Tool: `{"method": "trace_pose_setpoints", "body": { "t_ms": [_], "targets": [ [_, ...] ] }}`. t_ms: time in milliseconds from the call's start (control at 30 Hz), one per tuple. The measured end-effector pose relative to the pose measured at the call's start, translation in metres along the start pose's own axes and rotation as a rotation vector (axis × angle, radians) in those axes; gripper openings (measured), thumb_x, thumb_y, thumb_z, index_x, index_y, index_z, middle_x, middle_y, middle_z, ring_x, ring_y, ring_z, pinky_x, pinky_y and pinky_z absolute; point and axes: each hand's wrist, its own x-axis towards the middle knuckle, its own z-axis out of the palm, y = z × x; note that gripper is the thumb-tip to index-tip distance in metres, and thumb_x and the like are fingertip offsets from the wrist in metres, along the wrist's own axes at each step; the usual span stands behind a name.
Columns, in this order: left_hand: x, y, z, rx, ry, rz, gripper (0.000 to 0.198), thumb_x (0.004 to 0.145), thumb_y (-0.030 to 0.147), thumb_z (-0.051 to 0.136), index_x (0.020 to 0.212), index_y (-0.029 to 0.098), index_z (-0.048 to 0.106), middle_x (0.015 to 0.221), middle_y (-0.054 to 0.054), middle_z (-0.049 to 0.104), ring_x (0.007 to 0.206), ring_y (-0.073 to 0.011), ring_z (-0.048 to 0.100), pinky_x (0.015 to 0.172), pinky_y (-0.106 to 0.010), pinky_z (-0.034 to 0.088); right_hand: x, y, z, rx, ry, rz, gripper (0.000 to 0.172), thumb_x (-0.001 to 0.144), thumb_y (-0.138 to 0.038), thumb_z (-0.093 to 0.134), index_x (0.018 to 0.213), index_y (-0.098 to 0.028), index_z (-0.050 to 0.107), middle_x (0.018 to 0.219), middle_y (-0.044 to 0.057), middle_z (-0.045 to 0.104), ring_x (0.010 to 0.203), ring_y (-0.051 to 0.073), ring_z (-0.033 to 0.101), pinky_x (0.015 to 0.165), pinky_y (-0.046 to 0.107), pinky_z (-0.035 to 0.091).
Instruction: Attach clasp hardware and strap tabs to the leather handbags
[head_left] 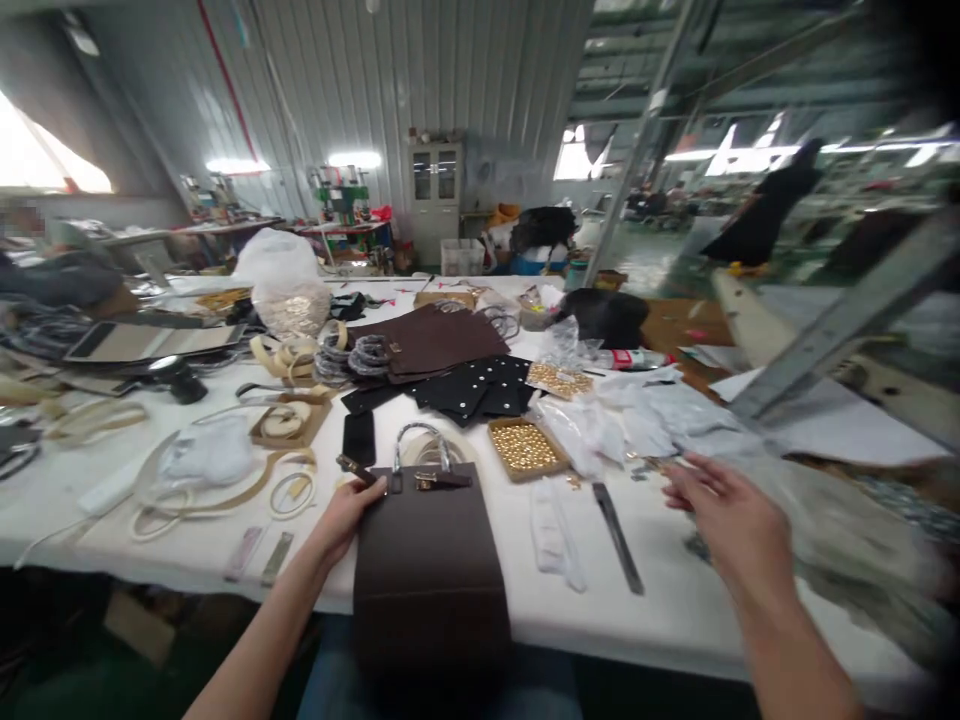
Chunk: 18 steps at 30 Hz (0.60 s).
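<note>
A dark brown leather bag panel [429, 560] with a metal clasp and a silver ring handle [422, 445] lies over the near table edge. My left hand [346, 515] rests on its upper left corner, fingers laid on the leather and a small brown strap [355, 468]. My right hand [726, 512] hovers over the table to the right, fingers spread and blurred by motion, close to small metal parts and clear plastic bags [637, 415]. A long flat metal tool [618, 535] lies between the hands.
A cardboard tray of gold studs [526, 447] sits behind the panel, beside a black phone [359, 437]. Black studded pieces [474, 388], brown leather sheets [435, 340], cream straps [210, 480] and bags cover the white table [675, 600]. A metal frame [847, 320] slants at the right.
</note>
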Motion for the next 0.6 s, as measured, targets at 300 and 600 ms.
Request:
{"method": "trace_pose_setpoints", "body": {
  "t_ms": [300,600],
  "targets": [
    [-0.002,-0.016,-0.005,-0.104,0.007,0.102,0.051,0.077,0.052,0.098,0.103,0.010,0.086,0.105,-0.017,0.086,0.088,-0.0248,0.078,0.080,-0.032,0.056,-0.156,-0.067,0.056,0.239,-0.573,0.154,0.061,0.080,-0.069,0.093,0.114,-0.019,0.085,0.107,0.014,0.084,0.096,0.036,0.084,0.093,0.048,0.071],
    [-0.023,-0.030,-0.014,-0.197,0.008,0.148,0.054,0.078,0.058,0.097,0.104,0.013,0.082,0.105,-0.015,0.085,0.089,-0.0268,0.079,0.080,-0.034,0.060,-0.260,-0.098,0.139,0.359,-0.902,0.224,0.055,0.077,-0.064,0.097,0.109,-0.021,0.090,0.140,0.017,0.078,0.114,0.036,0.080,0.090,0.043,0.071]
  ]
}}
